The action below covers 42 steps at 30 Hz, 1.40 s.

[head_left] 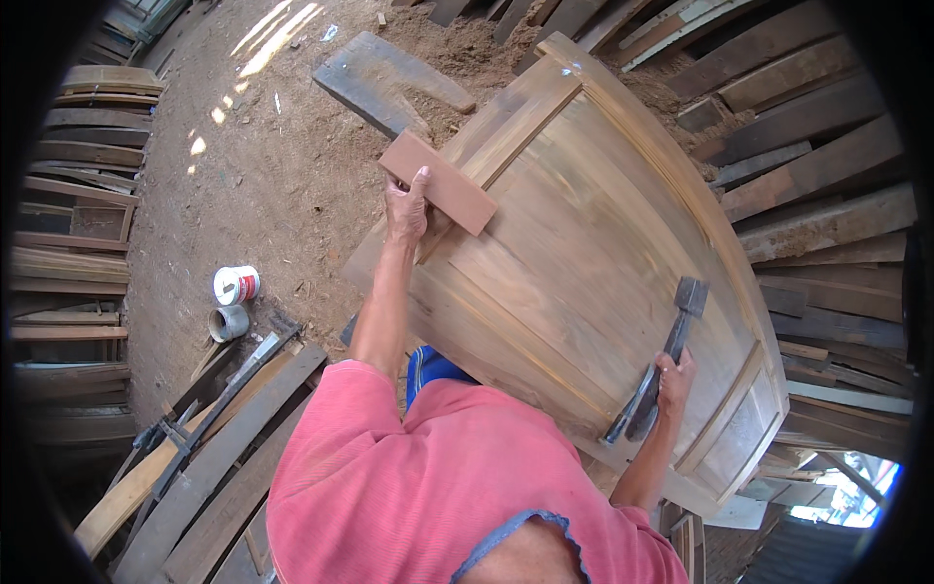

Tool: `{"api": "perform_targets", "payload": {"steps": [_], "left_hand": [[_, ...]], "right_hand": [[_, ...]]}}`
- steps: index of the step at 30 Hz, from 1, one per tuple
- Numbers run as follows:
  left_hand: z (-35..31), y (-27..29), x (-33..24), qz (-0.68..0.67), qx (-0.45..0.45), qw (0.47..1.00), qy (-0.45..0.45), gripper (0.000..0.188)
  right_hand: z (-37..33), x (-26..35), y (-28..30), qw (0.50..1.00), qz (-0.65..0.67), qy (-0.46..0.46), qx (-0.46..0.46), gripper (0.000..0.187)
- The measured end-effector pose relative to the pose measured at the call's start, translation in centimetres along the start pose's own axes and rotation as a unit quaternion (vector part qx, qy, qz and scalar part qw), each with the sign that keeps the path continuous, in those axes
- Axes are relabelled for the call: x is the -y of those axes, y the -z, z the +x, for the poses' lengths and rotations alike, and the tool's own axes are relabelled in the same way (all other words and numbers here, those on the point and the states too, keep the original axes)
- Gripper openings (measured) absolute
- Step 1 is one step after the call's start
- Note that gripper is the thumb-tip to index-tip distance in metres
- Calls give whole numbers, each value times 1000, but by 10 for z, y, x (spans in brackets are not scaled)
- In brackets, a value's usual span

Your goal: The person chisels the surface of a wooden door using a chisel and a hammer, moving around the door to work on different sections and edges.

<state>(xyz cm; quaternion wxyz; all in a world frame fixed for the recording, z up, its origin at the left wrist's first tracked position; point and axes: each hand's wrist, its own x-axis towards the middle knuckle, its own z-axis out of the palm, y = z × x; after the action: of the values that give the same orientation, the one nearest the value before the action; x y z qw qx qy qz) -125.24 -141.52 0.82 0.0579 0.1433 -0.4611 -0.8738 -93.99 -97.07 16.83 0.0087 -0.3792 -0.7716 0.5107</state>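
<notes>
Left fingers: wrapped around the near end of a short reddish-brown wooden block [438,182], the thumb laid along its edge, so the left hand [406,209] is closed in a hold on it
Block: held flat against the upper left part of a large wooden door panel [593,243], across one of its raised frame strips
Right fingers: curled tight around the dark handle of a hammer [660,368], the right hand [674,382] gripping near the middle of the handle
Hammer: its square metal head is pointed up and away from the body, lying over the right half of the panel; whether the head touches the wood cannot be told; the lower end of the handle reaches toward the panel's near edge
Door panel: tilted, with framed recesses seen at its lower right corner and along its left side; both hands are set on it, well apart from each other
Arms: both bare forearms are extended from a pink shirt [418,487] at the lower edge
Ground: sandy dirt with sawdust, on which a white can with a red label [236,284] and a small grey tin [229,322] are stood just beside each other, left of the panel
Surroundings: long planks [224,457] are laid at lower left, a grey board [389,83] lies beyond the panel, and stacked timber [817,195] is piled on the right
</notes>
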Motion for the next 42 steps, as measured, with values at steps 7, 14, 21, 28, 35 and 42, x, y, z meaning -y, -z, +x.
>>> {"api": "perform_targets", "payload": {"steps": [7, 14, 21, 28, 35, 42], "left_hand": [[-5, -8, -12, 132, 51, 990, 31, 67], [-12, -10, -21, 150, 30, 988, 29, 65], [-14, -14, -15, 185, 22, 982, 17, 63], [-12, -11, -9, 167, 17, 986, 4, 58], [-12, -10, -15, 185, 4, 983, 15, 58], [-11, -10, -10, 164, 3, 986, 24, 59]], "right_hand": [[50, 212, -151, 956, 19, 292, 16, 24], [63, 376, -308, 841, -218, 484, 102, 40], [95, 406, -416, 624, -524, 536, 221, 34], [96, 398, -463, 489, -658, 505, 269, 31], [73, 436, -466, 525, -606, 532, 272, 25], [79, 418, -468, 460, -670, 513, 277, 32]]}}
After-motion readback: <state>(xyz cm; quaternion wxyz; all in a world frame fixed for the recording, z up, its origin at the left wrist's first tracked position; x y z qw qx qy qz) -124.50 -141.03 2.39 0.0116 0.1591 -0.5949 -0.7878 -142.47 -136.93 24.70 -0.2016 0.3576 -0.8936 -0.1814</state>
